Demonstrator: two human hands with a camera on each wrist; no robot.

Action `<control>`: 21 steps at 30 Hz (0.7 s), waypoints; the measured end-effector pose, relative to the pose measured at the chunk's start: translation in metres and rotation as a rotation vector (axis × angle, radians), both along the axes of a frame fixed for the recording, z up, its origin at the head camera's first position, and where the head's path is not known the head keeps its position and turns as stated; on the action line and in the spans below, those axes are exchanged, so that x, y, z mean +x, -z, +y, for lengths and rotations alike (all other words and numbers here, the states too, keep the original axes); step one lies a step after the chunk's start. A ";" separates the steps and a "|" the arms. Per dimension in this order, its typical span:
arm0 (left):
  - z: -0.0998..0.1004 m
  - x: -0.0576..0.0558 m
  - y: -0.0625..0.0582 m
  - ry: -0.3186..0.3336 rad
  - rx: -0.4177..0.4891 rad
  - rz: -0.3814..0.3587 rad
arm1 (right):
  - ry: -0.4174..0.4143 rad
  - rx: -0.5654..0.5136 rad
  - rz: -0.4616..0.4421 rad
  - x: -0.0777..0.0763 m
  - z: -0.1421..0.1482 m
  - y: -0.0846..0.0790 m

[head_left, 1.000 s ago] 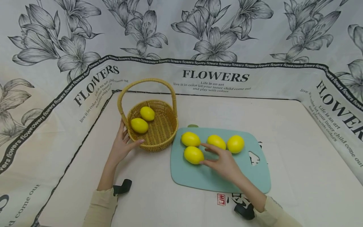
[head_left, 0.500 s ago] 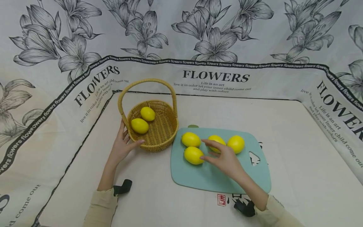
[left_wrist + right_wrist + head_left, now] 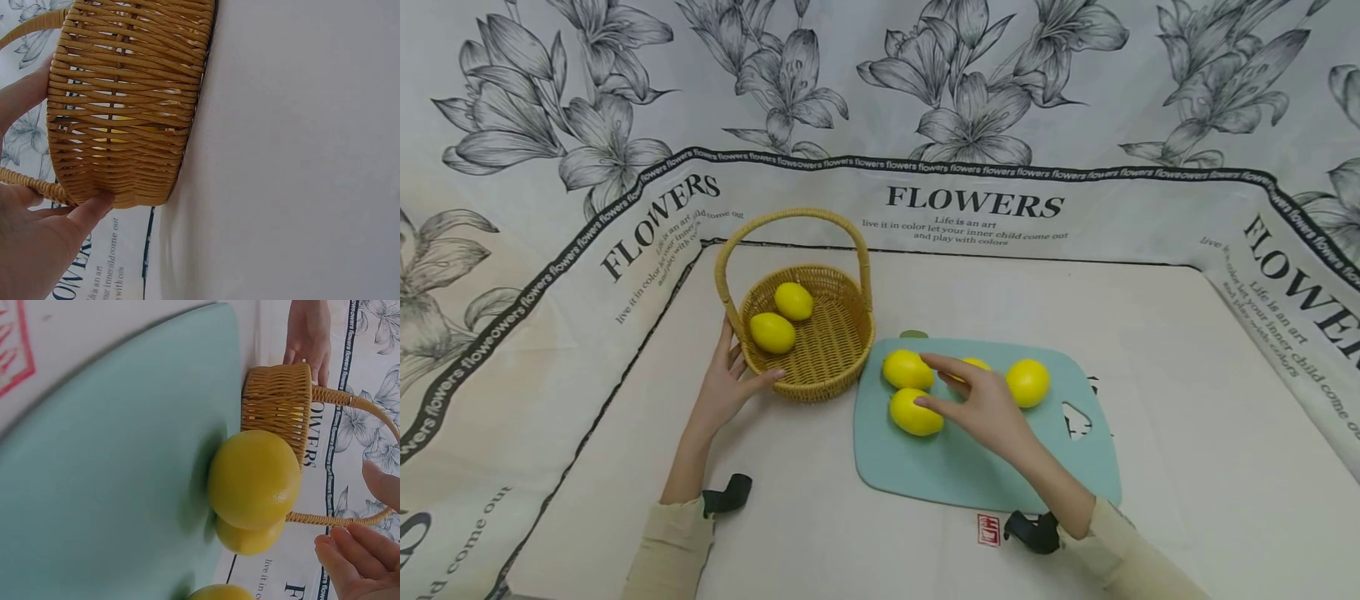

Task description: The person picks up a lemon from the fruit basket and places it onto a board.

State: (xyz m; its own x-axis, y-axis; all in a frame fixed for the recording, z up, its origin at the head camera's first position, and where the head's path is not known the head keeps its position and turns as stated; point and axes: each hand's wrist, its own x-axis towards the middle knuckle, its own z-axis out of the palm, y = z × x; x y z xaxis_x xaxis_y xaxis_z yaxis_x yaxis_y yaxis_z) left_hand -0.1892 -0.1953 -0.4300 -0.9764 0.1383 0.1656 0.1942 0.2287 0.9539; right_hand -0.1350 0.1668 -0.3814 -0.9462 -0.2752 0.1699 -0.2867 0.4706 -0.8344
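Head cam is looking forward-down from farthest back, framing the basket (image 3: 820, 388) at 9 o'clock, the cutting board (image 3: 970, 467) between 4 and 5. Left wrist cam is facing the basket up close, scene-up pointing to 9. Right wrist cam is skimming low across the board, scene-up pointing to 3, basket sitting at 2. All are sharing the basket.

Beyond the right grip (image 3: 985, 410), the floral cloth (image 3: 1097, 212) reads "FLOWERS", "Life is an art", "live it in color"; its black border (image 3: 970, 169) repeats "flowers".
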 end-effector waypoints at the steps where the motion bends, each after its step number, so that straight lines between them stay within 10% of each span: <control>1: 0.000 0.000 0.000 0.000 0.000 0.003 | -0.003 0.000 0.006 -0.001 -0.001 -0.001; 21: 0.000 -0.001 0.001 -0.001 0.006 0.012 | -0.048 -0.067 0.013 -0.019 -0.037 -0.026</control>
